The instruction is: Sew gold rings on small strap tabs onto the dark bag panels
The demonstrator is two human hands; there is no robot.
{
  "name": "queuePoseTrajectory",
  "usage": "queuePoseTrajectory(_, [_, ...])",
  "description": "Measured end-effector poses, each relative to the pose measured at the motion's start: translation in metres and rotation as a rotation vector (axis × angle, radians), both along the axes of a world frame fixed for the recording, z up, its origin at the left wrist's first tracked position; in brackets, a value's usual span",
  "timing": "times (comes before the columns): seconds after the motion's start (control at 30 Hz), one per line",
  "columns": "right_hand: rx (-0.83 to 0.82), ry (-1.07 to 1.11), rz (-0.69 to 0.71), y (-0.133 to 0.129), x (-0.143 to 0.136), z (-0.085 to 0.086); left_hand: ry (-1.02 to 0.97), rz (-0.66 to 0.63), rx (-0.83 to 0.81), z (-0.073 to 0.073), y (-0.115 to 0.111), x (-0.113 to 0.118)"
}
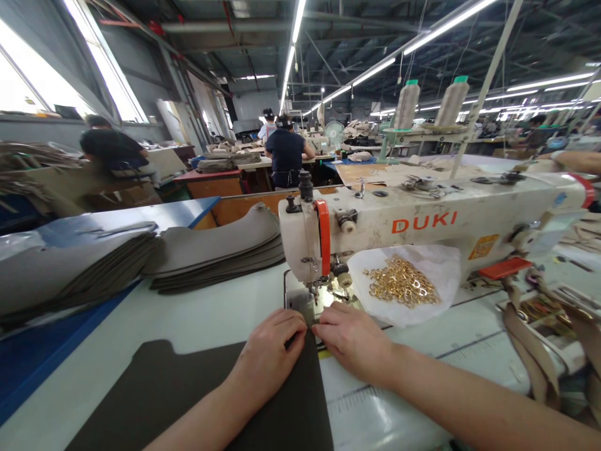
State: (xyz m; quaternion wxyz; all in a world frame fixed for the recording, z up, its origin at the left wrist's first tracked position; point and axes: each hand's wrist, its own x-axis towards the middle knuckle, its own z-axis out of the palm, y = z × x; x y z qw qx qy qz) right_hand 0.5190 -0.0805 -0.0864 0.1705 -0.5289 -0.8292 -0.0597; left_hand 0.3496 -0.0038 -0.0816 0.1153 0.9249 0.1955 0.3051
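A dark grey-brown fabric panel [197, 376] lies flat on the sewing table, its right corner reaching the sewing machine [375, 219] marked DUKI. My left hand [275, 341] is closed, thumb and fingers pinched on the panel near that corner. Just to the right, my right hand [350, 335] has its fingers curled together beside the panel's edge, in front of the lit needle area [323, 297]. Whatever its fingertips hold is hidden. Behind the right hand, a white sheet [448, 269] bears a pile of gold-coloured metal rings [404, 282].
Stacks of cut panels [220, 244] lie beyond the table's left side, another stack [70, 269] on a blue surface. Straps [530, 351] hang by a tray of metal parts [547, 316] at right. Thread cones [406, 106] stand behind; co-workers [286, 150] sit further off.
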Motion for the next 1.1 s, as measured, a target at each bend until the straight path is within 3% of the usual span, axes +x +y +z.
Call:
queuePoseTrajectory(0.23, [-0.015,-0.047,0.054,-0.003,0.006,0.007,0.064,-0.036,0.059,0.003,0.000,-0.001])
queuePoseTrajectory(0.43, [-0.037,-0.183,0.229,-0.037,0.015,0.027,0.132,-0.049,0.153,0.001,0.003,-0.001])
queuePoseTrajectory(0.53, [-0.055,-0.226,0.256,-0.045,0.012,0.030,0.115,-0.039,0.193,-0.001,0.003,0.000])
queuePoseTrajectory(0.87, [0.075,-0.045,0.171,-0.026,-0.001,0.003,0.089,-0.033,0.230,-0.003,0.002,-0.001])
queuePoseTrajectory(1.1, [0.044,0.018,0.186,-0.018,-0.005,-0.011,0.052,-0.065,0.268,-0.003,0.002,0.000])
